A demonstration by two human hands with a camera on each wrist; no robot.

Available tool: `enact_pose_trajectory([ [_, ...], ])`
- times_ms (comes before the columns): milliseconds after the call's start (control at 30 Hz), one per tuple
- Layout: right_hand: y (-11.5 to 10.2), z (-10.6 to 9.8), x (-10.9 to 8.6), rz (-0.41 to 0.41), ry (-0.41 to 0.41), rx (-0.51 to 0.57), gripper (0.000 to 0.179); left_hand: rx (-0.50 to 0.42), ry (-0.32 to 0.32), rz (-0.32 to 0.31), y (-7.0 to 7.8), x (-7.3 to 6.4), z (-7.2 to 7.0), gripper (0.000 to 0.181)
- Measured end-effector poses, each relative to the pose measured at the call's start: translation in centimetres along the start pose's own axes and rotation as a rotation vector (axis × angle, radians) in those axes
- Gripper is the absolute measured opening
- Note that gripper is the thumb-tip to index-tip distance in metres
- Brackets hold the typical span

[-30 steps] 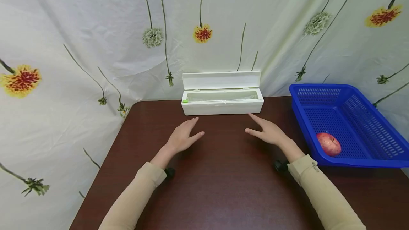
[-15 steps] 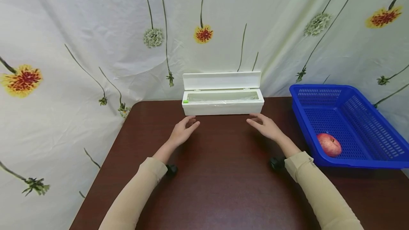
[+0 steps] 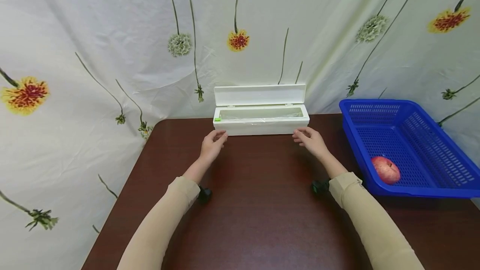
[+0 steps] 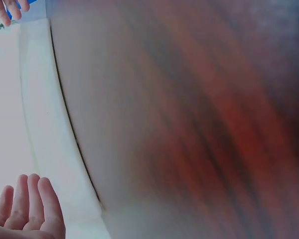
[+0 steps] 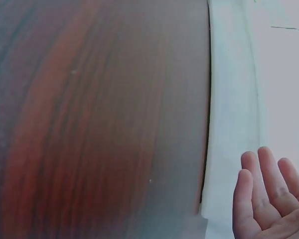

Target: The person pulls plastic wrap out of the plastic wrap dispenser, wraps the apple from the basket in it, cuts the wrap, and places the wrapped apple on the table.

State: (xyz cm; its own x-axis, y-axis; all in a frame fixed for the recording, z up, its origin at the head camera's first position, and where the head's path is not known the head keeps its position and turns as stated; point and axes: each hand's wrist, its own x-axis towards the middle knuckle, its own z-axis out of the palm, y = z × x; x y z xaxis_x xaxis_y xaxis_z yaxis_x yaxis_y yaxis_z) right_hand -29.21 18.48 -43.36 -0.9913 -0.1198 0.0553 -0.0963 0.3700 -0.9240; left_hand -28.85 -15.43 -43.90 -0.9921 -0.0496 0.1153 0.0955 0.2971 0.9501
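Note:
A long white cling film dispenser stands at the table's far edge, its lid raised. Clear film shows in it, and a small green piece sits at its left end. My left hand is at the box's front left corner, fingers loosely bent and holding nothing. At the front right corner is my right hand, also holding nothing, fingertips close to the box front. The left wrist view shows the left fingers beside the white box wall; the right wrist view shows the right fingers likewise.
To the right stands a blue plastic basket with an apple in it. The dark brown table spreads beneath both arms. A white flower-print cloth hangs behind the table.
Both hands have moved forward to the box's front corners. Their fingers went from straight and spread to loosely bent. The box and basket have stayed in place.

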Motion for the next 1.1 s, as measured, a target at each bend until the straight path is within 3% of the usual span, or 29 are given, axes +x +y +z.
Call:
enact_pose_trajectory([
  [233,0.0,0.1,0.9,0.042,0.043,0.064,0.050,-0.103,0.072,-0.048,-0.1,1.1,0.2,0.030],
  [567,-0.4,0.2,1.7,0.067,0.132,0.122,0.048,-0.112,0.139,-0.062,-0.3,2.5,0.4,0.029],
  [900,-0.4,0.1,2.5,0.075,0.158,0.155,0.049,-0.174,0.157,-0.088,0.2,3.4,0.2,0.028],
  [1100,-0.7,0.3,3.0,0.057,0.168,0.158,0.052,-0.198,0.136,-0.117,0.5,3.9,0.1,0.030],
])
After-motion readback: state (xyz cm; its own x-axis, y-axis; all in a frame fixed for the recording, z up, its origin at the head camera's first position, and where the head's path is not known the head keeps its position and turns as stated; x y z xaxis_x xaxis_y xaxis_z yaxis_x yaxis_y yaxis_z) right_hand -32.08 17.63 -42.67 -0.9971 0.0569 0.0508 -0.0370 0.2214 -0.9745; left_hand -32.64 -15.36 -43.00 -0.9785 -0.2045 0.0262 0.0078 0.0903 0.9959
